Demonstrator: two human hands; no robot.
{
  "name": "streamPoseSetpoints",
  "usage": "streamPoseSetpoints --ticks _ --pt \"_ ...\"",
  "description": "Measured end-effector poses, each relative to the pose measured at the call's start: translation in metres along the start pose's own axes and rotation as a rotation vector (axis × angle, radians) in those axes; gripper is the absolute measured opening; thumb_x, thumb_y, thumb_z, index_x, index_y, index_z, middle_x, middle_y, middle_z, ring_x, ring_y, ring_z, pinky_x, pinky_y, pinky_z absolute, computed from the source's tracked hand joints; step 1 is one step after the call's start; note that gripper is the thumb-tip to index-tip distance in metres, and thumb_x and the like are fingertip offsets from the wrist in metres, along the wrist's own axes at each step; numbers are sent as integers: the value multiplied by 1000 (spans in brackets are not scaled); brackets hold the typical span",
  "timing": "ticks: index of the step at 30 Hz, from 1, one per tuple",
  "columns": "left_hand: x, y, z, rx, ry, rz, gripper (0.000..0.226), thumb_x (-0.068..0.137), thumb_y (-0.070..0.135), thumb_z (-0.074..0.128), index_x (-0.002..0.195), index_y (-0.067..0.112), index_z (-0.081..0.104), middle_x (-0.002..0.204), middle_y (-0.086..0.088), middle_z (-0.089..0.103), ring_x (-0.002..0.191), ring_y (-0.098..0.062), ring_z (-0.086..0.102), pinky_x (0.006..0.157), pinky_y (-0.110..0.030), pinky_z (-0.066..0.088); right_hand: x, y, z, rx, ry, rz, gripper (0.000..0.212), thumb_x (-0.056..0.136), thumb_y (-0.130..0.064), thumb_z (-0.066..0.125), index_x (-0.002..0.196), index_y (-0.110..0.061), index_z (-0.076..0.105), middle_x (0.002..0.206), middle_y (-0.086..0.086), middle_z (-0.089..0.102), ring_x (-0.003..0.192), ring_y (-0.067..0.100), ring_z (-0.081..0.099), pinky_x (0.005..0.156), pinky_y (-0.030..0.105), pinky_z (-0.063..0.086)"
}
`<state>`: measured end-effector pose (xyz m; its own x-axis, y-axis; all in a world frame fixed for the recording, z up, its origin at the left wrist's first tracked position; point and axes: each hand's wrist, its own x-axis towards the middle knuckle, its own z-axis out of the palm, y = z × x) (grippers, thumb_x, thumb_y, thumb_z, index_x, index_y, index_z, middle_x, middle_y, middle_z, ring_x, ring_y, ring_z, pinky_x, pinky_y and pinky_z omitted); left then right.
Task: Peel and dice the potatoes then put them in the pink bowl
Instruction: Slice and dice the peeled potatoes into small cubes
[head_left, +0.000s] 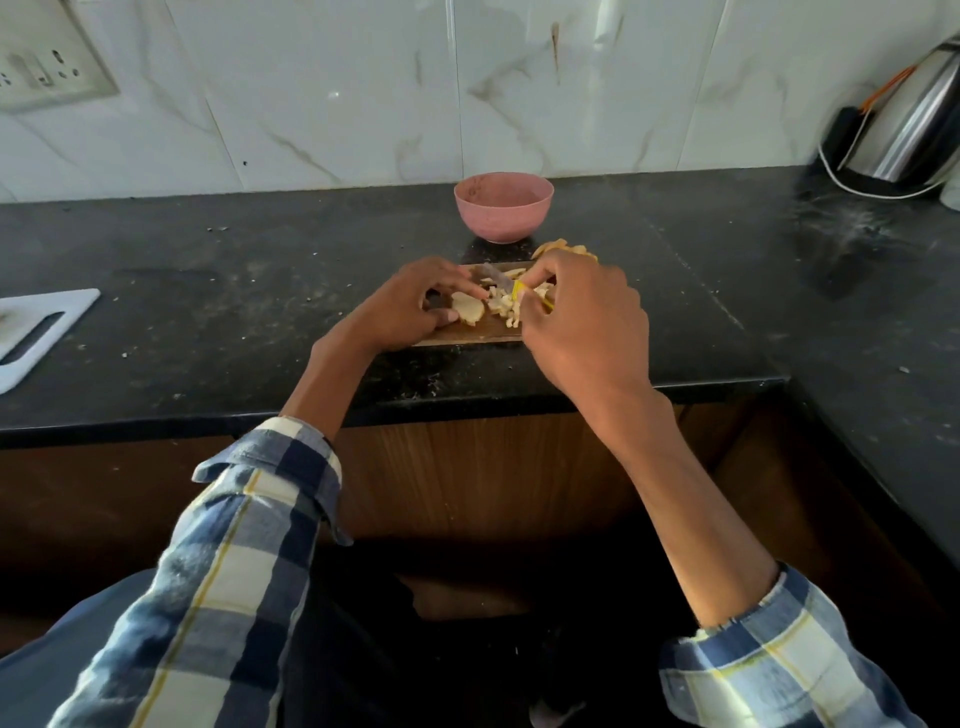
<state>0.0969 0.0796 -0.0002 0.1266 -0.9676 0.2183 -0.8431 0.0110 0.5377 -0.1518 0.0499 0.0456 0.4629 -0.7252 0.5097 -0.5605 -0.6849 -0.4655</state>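
You stand at a dusty black stone counter (260, 291) backed by white marble-veined wall tiles (363, 93). Your right hand (582, 322) curls closed around the yellow handle of a small knife (501, 285), whose grey blade slants up and to the left over the cut food. Your left hand (410, 306) rests just beside it, fingertips and thumb pinching a pale peeled potato slice (467, 307) flat against the small wooden cutting board (467, 335). Between your two hands lies a heap of pale potato strips and dice (506, 306), touching the slice on its right side. At the board's far right corner, partly hidden behind your right hand, sits a small pile of tan potato peelings (556, 248). Just beyond the board stands the round pink bowl (503, 207); you cannot tell what it holds from here. Further out, a white plastic cutting board (47, 327) lies at the counter's left edge, a white switch panel (47, 67) hangs on the far left wall, and a steel electric kettle (914, 119) stands at far right.
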Motion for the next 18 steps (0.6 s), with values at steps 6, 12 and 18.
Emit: streamPoseSetpoints --ticks 6,12,18 --pt "8 -5 -7 -12 -83 27 44 92 12 77 125 41 72 133 8 64 120 -9 58 103 -37 45 13 16 9 95 64 89 14 99 -32 65 112 -29 69 109 -8 71 100 14 67 81 43 59" --pt "8 5 -7 57 -70 2 32 93 20 77 121 35 73 114 10 55 96 -4 52 83 -25 40 12 23 12 84 24 101 13 98 -33 67 111 -31 68 113 -6 71 101 14 68 80 41 60" --pt "1 9 -2 148 47 -127 21 91 37 78 109 30 69 107 5 59 91 -7 52 82 -32 48 8 28 14 85 -17 103 15 98 -32 67 113 -29 69 102 -7 69 88 11 65 67 28 48"
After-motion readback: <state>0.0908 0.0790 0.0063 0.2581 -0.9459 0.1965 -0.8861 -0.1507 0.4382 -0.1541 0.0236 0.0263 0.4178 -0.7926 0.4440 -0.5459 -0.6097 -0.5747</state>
